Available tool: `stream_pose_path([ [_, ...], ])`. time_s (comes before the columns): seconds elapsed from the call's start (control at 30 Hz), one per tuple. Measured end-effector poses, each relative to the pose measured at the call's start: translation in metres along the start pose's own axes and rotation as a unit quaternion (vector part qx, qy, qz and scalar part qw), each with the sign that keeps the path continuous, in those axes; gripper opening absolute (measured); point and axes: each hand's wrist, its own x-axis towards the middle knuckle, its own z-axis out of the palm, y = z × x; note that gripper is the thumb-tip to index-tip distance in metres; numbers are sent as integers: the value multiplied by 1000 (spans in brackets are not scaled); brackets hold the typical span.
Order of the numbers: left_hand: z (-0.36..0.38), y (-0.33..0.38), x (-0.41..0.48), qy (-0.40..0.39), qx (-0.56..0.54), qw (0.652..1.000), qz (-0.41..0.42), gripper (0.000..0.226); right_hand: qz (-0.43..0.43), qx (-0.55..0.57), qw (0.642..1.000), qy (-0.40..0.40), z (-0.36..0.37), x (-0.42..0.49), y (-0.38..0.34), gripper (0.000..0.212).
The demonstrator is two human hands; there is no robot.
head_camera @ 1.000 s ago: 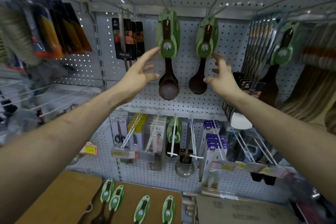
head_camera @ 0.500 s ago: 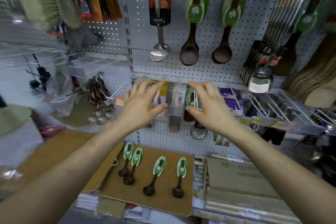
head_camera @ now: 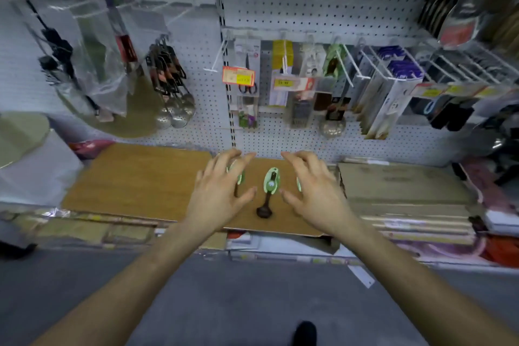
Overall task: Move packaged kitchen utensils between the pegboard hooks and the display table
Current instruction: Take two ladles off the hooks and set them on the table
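A packaged dark spoon (head_camera: pixel 270 191) lay flat on the brown tabletop (head_camera: pixel 134 177), in the gap between the two hands. Its long axis ran from the pegboard (head_camera: pixel 280 17) toward the person, with the green card end level with the fingertips and the bowl nearer the wrists. The left hand (head_camera: pixel 222 196) was palm down with its fingers (head_camera: pixel 224 160) spread apart and slightly bent over another green packet (head_camera: pixel 240 177), of which only the edge showed. The right hand (head_camera: pixel 314 194) mirrored it, fingers (head_camera: pixel 295 159) apart above a third green edge (head_camera: pixel 299 185). Neither hand gripped anything, and whether the fingers touched the packets could not be told. Beyond the fingertips, white hooks (head_camera: pixel 348 70) on the pegboard carried packaged utensils (head_camera: pixel 280 73).
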Motion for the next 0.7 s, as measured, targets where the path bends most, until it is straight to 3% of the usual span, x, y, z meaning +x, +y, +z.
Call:
stream_pose_path([
  [0.23,77,-24,-12,-110,-37,992,-44,77,72,0,994,-80,64,-12,29,82],
  [0.53,188,-48,41,-165,-54,980,-93,83,125,23,983,-132,168,8,117,83],
  [0.7,274,-84,75,-249,-46,962,-100,71,176,62,972,-141,241,35,184,83],
])
